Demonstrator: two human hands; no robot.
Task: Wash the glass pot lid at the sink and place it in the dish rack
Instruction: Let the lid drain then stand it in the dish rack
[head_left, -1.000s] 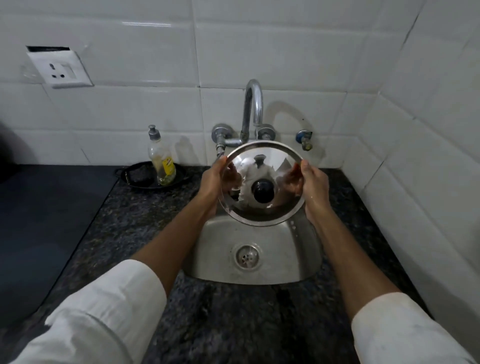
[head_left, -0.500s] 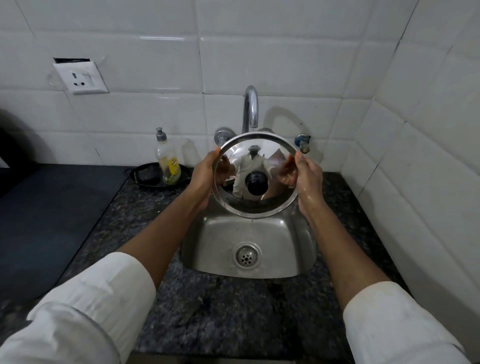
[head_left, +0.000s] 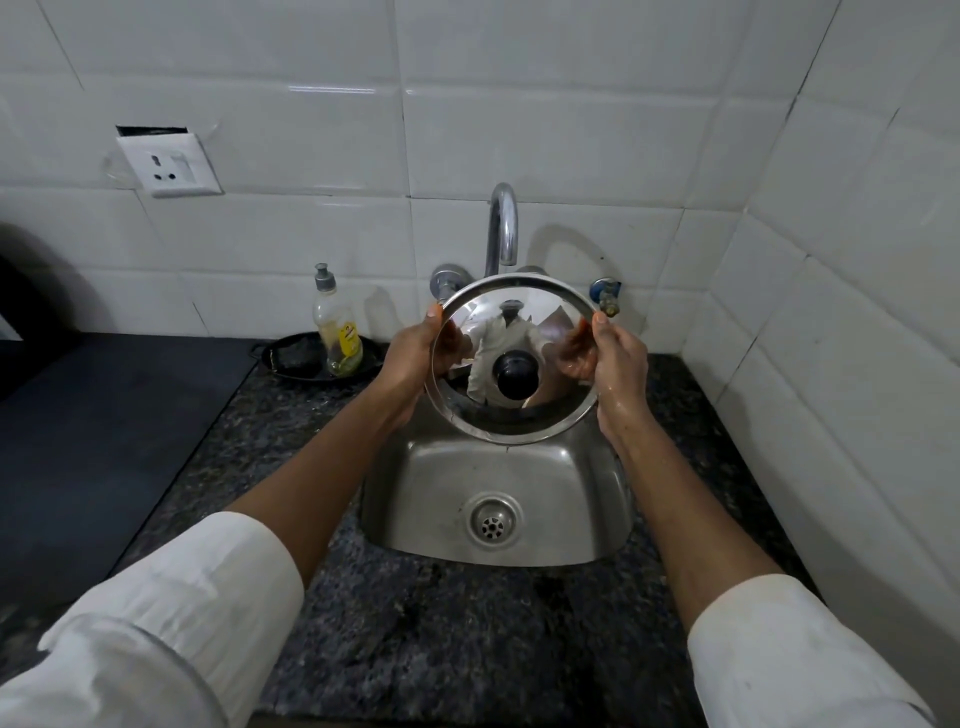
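The round glass pot lid (head_left: 540, 415) with a steel rim and a black knob is held upright above the small steel sink (head_left: 519, 478), its knob side facing me. My left hand (head_left: 415, 358) grips the rim on the left and my right hand (head_left: 621, 364) grips it on the right; the right hand looks wet. The lid sits just below and in front of the curved tap (head_left: 503, 228). No water is seen running. No dish rack is in view.
A dish soap bottle (head_left: 337, 327) stands in a black tray (head_left: 296, 358) left of the sink. Dark granite counter (head_left: 415, 623) surrounds the sink, with a dark blue surface (head_left: 104, 415) at left. Tiled walls stand behind and at right; a wall socket (head_left: 169, 165) sits upper left.
The lid has stayed between both hands and has risen a little over the sink. The view has shifted downward and back, showing more counter.
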